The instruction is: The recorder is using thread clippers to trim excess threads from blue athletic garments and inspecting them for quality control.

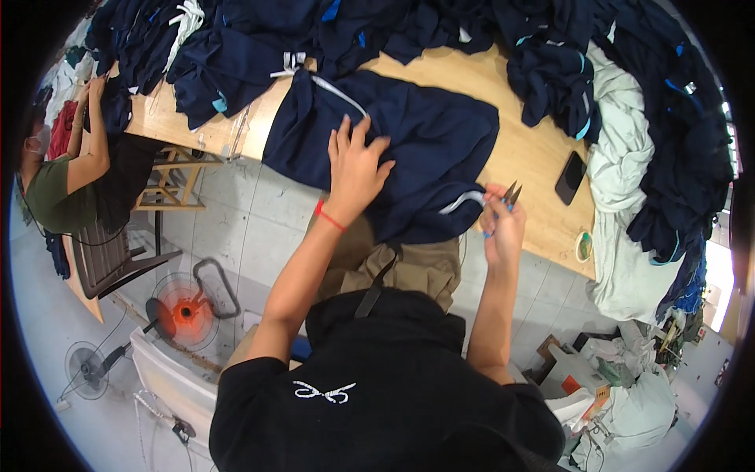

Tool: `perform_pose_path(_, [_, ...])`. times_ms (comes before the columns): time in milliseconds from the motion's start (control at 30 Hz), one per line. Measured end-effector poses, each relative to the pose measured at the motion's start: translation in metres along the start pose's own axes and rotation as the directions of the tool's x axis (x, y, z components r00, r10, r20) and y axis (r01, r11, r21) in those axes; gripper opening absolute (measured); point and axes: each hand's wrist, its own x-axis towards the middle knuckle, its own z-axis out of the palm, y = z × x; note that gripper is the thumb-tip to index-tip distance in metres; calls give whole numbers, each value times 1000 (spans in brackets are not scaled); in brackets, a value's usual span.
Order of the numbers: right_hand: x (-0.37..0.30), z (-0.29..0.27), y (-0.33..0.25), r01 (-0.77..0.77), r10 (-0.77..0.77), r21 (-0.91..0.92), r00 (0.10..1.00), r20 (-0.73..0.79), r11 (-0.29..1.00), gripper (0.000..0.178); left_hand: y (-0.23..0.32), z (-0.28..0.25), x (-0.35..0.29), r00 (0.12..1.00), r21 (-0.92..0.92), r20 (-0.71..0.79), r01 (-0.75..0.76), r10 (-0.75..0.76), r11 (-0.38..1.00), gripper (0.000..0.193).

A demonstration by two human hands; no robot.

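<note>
2 bare hands at 1 navy garment (429, 130), which lies across the wooden table (543, 169), lower part draped off the near edge toward the lap. Left hand (359, 167): fingers spread apart, over the fabric beside the upper white strip (340, 93); nothing gripped; firm contact or light hover, can't tell. Right hand (502, 224): fingers closed around small scissors (512, 193), blades pointing up and away; lower white strip (462, 201) runs up to its fingertips, pinched or just touching, can't tell. Step in hand, my read: positioning the garment and its strips, scissors kept ready. Next move calls for fabric flat under the left hand, strip drawn clear of the navy cloth, blades kept off the folds. Phone (570, 178) lies well apart, right side.
</note>
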Motion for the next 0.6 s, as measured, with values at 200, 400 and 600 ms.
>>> perform_pose_path(200, [-10,-61,14,9,3,117,995,-103,993,28,0,4,-48,998,-160,-43,-55,49,986,23])
perform_pose_path(400, [11,-49,6,-19,32,215,998,-54,976,24,-1,-32,-1,991,90,-127,58,-46,994,89])
perform_pose_path(600, [16,-23,-2,0,-9,203,999,44,979,38,47,0,7,936,339,351,-116,-11,933,124])
